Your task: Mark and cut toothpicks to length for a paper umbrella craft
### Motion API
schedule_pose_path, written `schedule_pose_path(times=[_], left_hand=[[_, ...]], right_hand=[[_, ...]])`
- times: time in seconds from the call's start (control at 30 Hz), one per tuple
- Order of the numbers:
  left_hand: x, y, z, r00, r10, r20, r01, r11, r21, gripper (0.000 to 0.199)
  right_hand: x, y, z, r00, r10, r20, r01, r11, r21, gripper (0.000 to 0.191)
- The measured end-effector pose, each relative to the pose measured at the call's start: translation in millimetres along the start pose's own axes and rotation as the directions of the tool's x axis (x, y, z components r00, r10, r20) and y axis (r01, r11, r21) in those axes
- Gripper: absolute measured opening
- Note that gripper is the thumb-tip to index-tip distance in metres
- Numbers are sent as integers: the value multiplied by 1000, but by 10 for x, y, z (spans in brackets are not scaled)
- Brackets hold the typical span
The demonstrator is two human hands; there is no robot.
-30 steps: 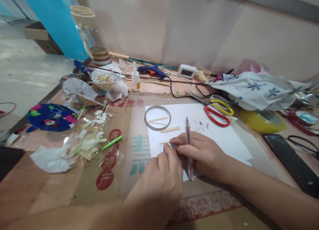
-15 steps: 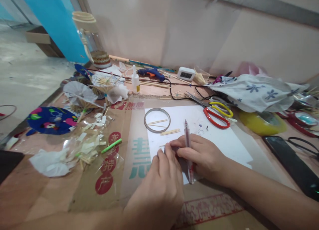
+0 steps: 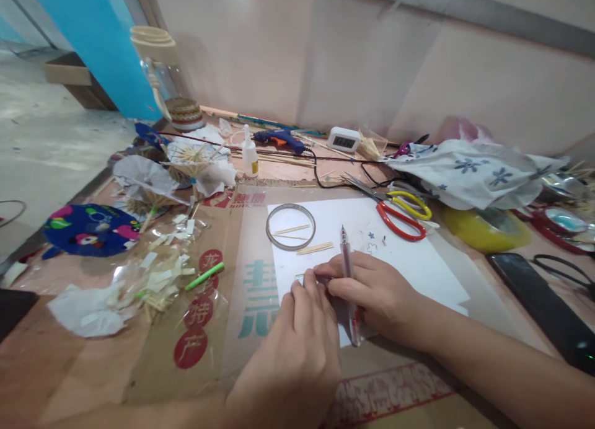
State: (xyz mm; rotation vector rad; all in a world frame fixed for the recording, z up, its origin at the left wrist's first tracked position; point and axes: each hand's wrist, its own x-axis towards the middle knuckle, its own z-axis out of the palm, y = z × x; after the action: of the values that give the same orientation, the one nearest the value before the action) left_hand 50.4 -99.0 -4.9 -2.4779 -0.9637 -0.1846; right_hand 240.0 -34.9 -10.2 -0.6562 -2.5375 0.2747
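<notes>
A craft workspace, shown by the glue gun [image 3: 282,139], scissors [image 3: 400,215], glue bottle [image 3: 250,156] and small paper umbrellas [image 3: 147,178].

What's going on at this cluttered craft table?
A person works with both bare hands over white paper laid on cardboard. The right hand holds a pen, tip pointing away from the person. The left hand is close beside it, fingertips down at the paper; what lies beneath them is mostly hidden. Just beyond, a ring surrounds two thin sticks, with a small bunch of sticks beside it. Scissors lie open at the paper's far edge.
</notes>
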Motion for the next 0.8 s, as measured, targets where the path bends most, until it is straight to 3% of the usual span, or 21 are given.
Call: schedule_pose_path(times=[0.8], left_hand=[[-35, -9, 2, 999, 21, 34, -22, 1000, 18, 44]], right_hand=[[21, 0, -11, 1000, -13, -22, 13, 1000, 15, 9]])
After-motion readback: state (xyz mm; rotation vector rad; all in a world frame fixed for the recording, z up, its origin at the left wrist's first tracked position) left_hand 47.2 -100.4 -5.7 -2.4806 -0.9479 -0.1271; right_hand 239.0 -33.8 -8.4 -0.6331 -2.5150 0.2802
